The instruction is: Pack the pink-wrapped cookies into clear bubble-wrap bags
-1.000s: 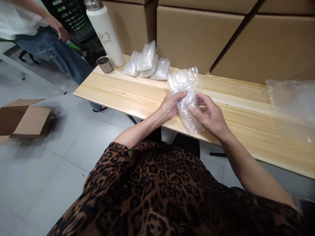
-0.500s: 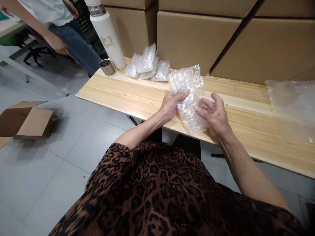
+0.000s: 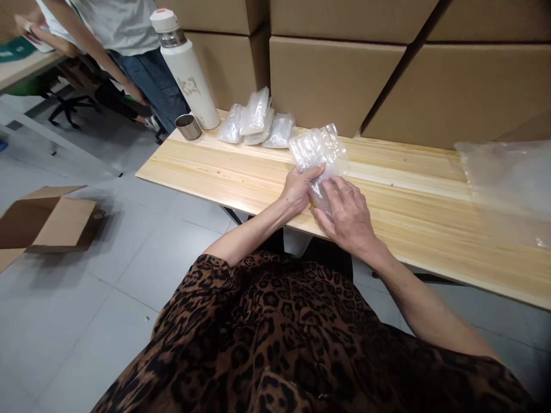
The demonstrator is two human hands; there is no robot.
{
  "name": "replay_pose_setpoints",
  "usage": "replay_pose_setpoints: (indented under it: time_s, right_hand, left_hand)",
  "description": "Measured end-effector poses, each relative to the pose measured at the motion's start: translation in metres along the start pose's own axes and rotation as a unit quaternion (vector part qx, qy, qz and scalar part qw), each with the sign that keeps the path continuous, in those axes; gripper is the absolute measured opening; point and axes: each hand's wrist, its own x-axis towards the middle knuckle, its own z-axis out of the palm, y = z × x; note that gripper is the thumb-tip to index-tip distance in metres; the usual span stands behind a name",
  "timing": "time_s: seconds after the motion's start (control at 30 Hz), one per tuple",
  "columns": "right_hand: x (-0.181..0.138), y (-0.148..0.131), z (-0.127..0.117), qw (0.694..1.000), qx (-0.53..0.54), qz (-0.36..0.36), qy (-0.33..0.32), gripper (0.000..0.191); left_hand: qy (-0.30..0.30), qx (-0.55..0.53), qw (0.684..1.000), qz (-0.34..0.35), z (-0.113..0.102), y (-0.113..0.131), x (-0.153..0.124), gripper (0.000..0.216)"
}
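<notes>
My left hand (image 3: 298, 186) grips a stack of clear, crinkled plastic bags (image 3: 317, 147) from its left side, the thumb lying on top. My right hand (image 3: 348, 212) is on the lower part of the same bags, fingers bent over them and thumb along the near edge. The near end of the bags is mostly hidden by this hand. Both hands are over the front half of the wooden table (image 3: 224, 182). Several folded plastic packets (image 3: 256, 117) lie in a pile behind and to the left of the bags.
A white thermos (image 3: 189, 77) and a metal cup (image 3: 188, 127) stand at the table's left end. Large cardboard boxes (image 3: 318, 80) line its back. A big clear plastic sheet (image 3: 512, 189) lies at right. An open carton (image 3: 55, 221) sits on the floor; a person (image 3: 124, 34) stands beyond.
My right hand has moved left from beside the bags onto their lower part, and the near end now looks folded in. The left hand keeps its grip. The view has shifted slightly.
</notes>
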Motion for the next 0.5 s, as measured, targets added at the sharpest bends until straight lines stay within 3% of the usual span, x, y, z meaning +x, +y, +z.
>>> replay_pose_setpoints:
  time_s: [0.17,0.3,0.4,0.43,0.5]
  right_hand:
    - [0.001,0.013,0.007,0.999,0.023,-0.025,0.033,0.054]
    - [-0.006,0.001,-0.016,0.990,0.069,-0.026,0.116,0.040]
    - [-0.017,-0.020,-0.035,0.974,0.181,0.064,0.118,0.030]
    - [-0.020,-0.025,-0.037,0.958,0.250,0.113,0.085,0.032]
    - [-0.020,-0.030,-0.037,0.893,0.396,0.213,0.021,0.043]
  left_hand:
    - [-0.067,0.008,0.997,-0.025,-0.001,0.003,-0.008,0.033]
    - [-0.053,0.017,0.998,0.024,0.003,0.007,-0.013,0.046]
    - [-0.046,0.004,0.993,0.106,0.011,0.014,-0.013,0.046]
    - [-0.046,0.004,0.992,0.121,0.013,0.016,-0.013,0.045]
    - [-0.049,0.007,0.992,0.119,0.018,0.019,-0.015,0.045]
